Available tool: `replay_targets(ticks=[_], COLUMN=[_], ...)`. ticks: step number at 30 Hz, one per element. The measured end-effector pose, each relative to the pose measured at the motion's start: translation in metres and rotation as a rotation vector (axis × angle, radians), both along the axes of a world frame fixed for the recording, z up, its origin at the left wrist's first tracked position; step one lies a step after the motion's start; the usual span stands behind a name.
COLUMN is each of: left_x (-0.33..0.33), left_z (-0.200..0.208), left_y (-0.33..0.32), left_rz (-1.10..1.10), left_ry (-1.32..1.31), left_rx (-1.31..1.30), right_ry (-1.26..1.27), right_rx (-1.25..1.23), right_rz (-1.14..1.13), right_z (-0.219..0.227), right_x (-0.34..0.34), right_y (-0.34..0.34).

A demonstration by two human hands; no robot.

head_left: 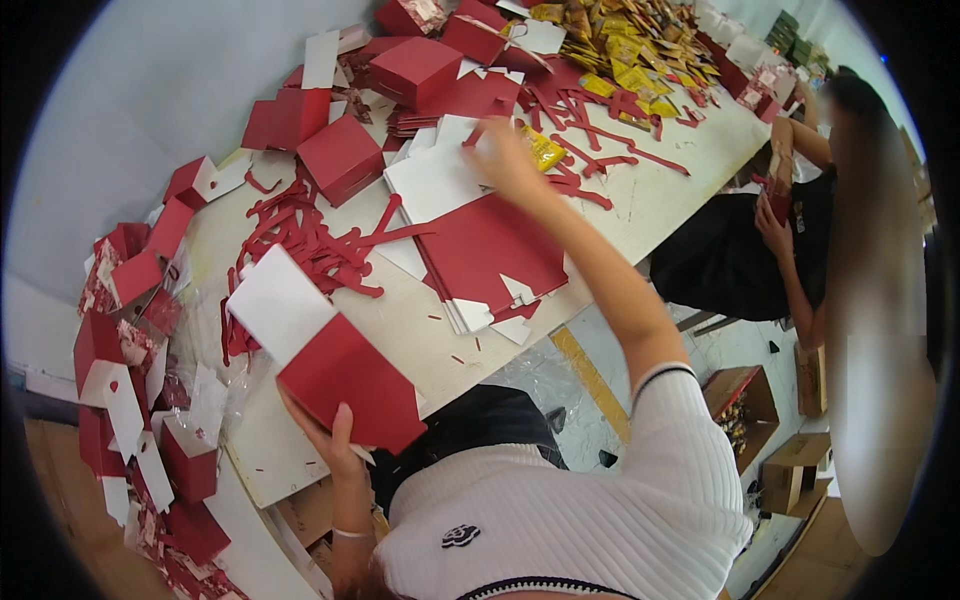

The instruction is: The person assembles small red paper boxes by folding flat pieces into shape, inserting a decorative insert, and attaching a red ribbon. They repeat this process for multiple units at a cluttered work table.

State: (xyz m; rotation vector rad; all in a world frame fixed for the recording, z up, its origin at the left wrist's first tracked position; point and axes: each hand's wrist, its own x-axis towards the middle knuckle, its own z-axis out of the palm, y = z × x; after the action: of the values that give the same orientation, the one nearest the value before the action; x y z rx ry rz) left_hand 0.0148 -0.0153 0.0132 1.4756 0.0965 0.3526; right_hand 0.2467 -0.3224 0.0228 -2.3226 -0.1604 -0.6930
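Left of the flat card stack (495,245), head view, the person's left hand (338,447) is gripping a red box (345,375), white flap open. Right hand (508,162) is over the stack's far end by a yellow packet (543,150), too blurry to tell if it's holding anything.

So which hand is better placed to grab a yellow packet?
Probably the right hand: though blurred, it is reached out close beside a yellow packet. The left hand is farther off and holding a red box.
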Motion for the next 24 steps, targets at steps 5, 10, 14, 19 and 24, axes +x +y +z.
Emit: replay_targets(ticks=[5,10,14,19,24], left_x=[0.017,0.015,0.011,-0.001,-0.012], left_z=[-0.016,-0.018,-0.028,-0.047,-0.061], left_y=[0.0,0.004,0.013,0.018,0.004], left_rz=[-0.005,0.055,0.155,0.246,0.334], left_ry=[-0.068,-0.041,0.02,0.109,0.248], left_rx=[0.238,0.306,0.437,0.526,0.541], right_ry=[-0.027,-0.052,0.049,0.3,0.264], right_rx=[-0.044,-0.046,0.308,0.285,-0.038], right_rz=[-0.222,-0.178,-0.054,-0.086,0.021], right_z=[-0.049,-0.055,-0.037,-0.045,-0.034], right_x=[-0.029,0.006,0.091,0.183,0.138], right_y=[-0.109,-0.121,-0.12,-0.086,-0.059])
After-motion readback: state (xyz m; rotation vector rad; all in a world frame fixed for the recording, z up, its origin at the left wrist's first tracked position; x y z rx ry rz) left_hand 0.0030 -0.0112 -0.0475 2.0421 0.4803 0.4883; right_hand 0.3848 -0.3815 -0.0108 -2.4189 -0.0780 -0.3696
